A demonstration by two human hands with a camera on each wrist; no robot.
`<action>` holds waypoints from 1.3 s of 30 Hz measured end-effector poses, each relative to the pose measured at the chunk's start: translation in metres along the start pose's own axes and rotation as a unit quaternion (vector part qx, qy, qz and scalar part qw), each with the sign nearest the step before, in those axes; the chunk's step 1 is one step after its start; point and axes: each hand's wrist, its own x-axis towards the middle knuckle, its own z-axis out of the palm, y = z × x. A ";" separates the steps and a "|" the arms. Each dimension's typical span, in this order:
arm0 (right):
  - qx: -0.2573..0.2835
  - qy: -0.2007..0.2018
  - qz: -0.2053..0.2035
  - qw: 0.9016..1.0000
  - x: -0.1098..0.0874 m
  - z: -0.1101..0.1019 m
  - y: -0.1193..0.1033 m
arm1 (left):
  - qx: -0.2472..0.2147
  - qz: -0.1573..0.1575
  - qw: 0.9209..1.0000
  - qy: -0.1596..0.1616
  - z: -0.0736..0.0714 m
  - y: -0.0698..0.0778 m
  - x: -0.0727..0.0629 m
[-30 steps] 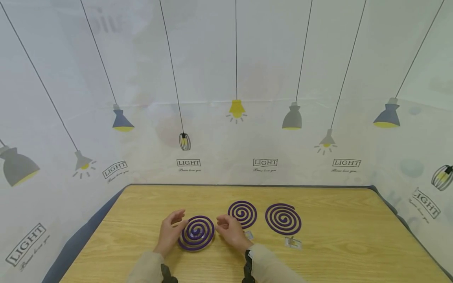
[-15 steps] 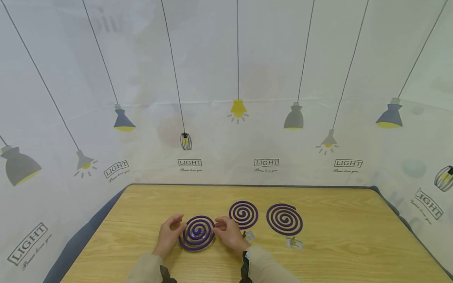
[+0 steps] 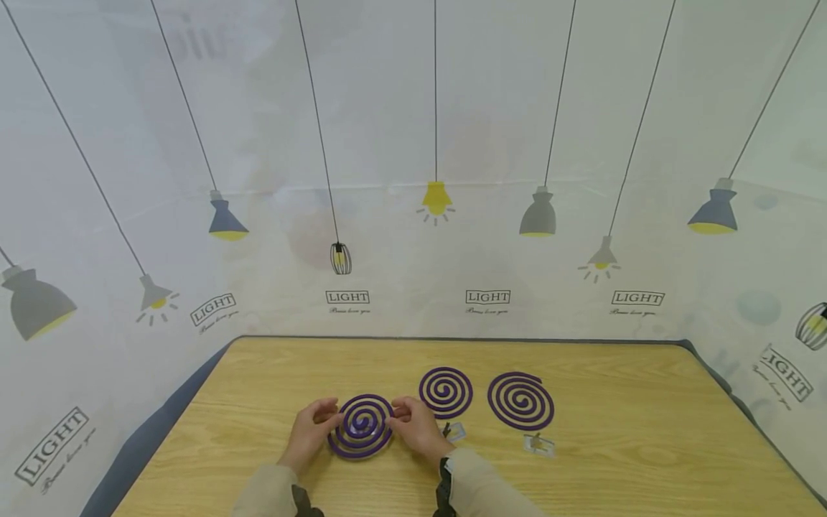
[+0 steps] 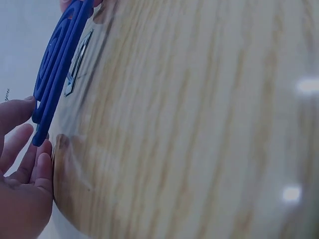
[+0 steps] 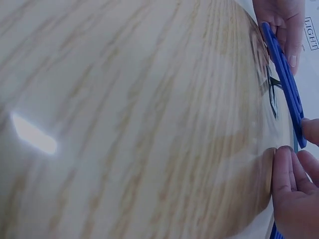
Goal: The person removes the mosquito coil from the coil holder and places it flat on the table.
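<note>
A purple mosquito coil (image 3: pixel 363 422), blue in the wrist views, sits raised over the wooden table, between both hands. Under it shows a small flat metal stand (image 4: pixel 79 62) lying on the tabletop, with an upright bit reaching toward the coil in the right wrist view. My left hand (image 3: pixel 309 432) pinches the coil's left rim, thumb (image 4: pixel 16 114) above and fingers below. At the opposite rim my right hand (image 3: pixel 416 429) pinches it the same way, its thumb (image 5: pixel 312 130) on the upper face.
To the right lie a second coil (image 3: pixel 446 392) and a third coil (image 3: pixel 520 401). In front of each is a small metal stand, one (image 3: pixel 457 431) beside my right wrist, the other (image 3: pixel 539 445) farther right. A white printed curtain (image 3: pixel 413 316) surrounds the table (image 3: pixel 620 459).
My right hand has come in from the right onto the coil's rim. My left hand has settled slightly lower on the left rim. The coil stays about in place.
</note>
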 end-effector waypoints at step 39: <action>-0.013 -0.006 0.013 1.000 -0.002 -0.001 -0.007 | 0.007 0.015 1.000 0.012 0.003 -0.008 0.000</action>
